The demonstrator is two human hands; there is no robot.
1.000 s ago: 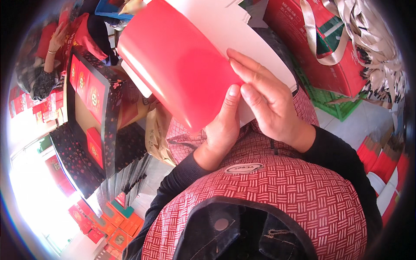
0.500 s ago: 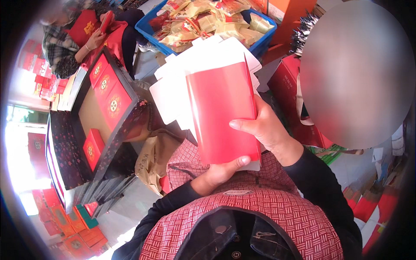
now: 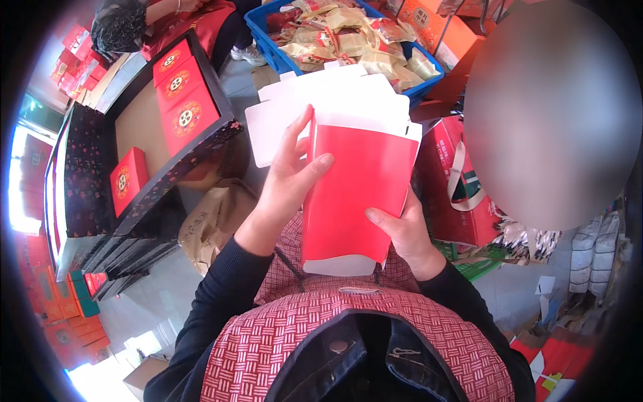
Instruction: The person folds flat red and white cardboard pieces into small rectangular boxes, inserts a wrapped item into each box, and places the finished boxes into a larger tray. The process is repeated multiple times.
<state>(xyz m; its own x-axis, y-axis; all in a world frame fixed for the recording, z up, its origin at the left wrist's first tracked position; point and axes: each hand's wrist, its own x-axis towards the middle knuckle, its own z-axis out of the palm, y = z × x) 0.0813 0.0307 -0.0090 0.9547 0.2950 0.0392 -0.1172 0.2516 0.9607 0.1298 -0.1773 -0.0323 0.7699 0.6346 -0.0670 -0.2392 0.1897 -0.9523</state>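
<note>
Upright over my lap is a flat red cardboard piece [image 3: 358, 187] with a glossy face, its sides folded and a pale end showing at the bottom. My left hand [image 3: 288, 167] grips its upper left edge, thumb on the front and fingers along the fold. Lower down on the right edge, my right hand [image 3: 408, 234] pinches it with the thumb in front; its other fingers are hidden behind. White die-cut cardboard blanks [image 3: 335, 97] with tabs lie behind its top; I cannot tell whether they touch it.
A black floral tray [image 3: 144, 124] at left holds several red gift boxes [image 3: 187, 122]. Beyond the blanks stands a blue crate [image 3: 271, 50] of wrapped packets [image 3: 362, 43]. A brown paper bag [image 3: 214, 224] sits by my left arm, a red bag [image 3: 442, 194] at right. Another person's arm [image 3: 161, 10] shows far left.
My left hand has gone from the red cardboard's bottom edge up to its left edge. My right hand has slid lower along the right edge. The view has shifted.
</note>
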